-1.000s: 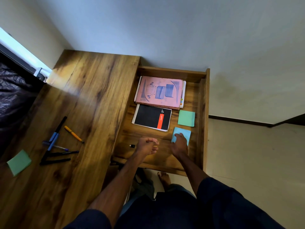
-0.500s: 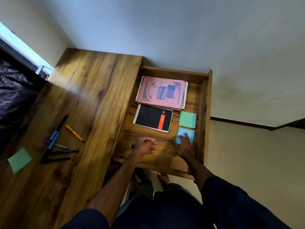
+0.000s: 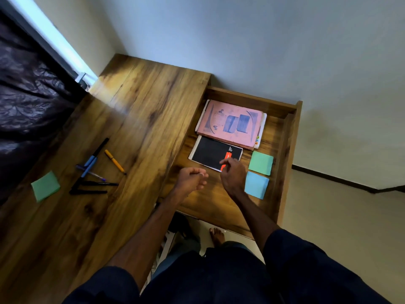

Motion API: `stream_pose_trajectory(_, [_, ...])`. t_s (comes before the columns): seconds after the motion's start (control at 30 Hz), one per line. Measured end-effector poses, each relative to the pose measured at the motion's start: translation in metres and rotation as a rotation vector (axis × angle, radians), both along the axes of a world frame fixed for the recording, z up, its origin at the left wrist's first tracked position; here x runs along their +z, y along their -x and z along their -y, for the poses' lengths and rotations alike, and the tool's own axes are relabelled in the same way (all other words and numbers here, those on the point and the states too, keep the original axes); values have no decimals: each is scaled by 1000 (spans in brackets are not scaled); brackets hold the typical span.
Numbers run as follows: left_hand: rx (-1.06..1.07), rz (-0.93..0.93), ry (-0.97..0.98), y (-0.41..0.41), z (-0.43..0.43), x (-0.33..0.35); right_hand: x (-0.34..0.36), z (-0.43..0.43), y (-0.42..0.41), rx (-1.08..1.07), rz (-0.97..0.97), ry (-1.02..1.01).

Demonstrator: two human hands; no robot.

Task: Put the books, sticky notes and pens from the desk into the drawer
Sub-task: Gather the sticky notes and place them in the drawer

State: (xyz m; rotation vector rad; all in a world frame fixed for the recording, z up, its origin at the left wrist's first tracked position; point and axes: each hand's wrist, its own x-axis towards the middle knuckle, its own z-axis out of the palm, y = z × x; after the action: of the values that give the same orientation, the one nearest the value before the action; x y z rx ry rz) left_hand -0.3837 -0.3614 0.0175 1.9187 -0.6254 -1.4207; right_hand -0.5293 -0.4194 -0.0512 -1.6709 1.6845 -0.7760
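The open wooden drawer (image 3: 287,150) holds a pink book (image 3: 230,126), a black notebook (image 3: 208,152), a green sticky pad (image 3: 261,162) and a blue sticky pad (image 3: 256,185). My right hand (image 3: 232,175) hovers over the notebook's near right corner, fingers apart, holding nothing. My left hand (image 3: 192,179) is a closed fist above the drawer's near left part; the pen is hidden inside it. On the desk (image 3: 142,106) lie an orange pen (image 3: 115,161), a blue pen (image 3: 88,166), black pens (image 3: 92,184) and another green sticky pad (image 3: 45,186).
A dark curtain (image 3: 28,95) hangs along the desk's left side under a bright window strip. The wall stands right behind the desk and drawer. Floor lies to the right of the drawer. My bare foot (image 3: 217,235) shows below the drawer front.
My right hand has let go of the blue sticky pad and moved left over the black notebook. My left fist has lifted slightly; the pen tip no longer shows.
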Motion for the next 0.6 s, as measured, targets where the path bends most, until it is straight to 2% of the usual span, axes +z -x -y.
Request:
stream_pose_trajectory(0.13, [76, 23, 149, -41, -3, 28, 48, 4, -64, 163, 118, 124])
stream_pose_trajectory(0.3, [314, -2, 275, -115, -22, 54, 84, -5, -150, 348, 213, 195])
stream_pose_trajectory(0.47, [455, 92, 290, -202, -64, 47, 89, -30, -232, 562, 201, 150])
stream_pose_trajectory(0.6, [541, 182, 247, -261, -102, 36, 77, -55, -298, 686, 115, 45])
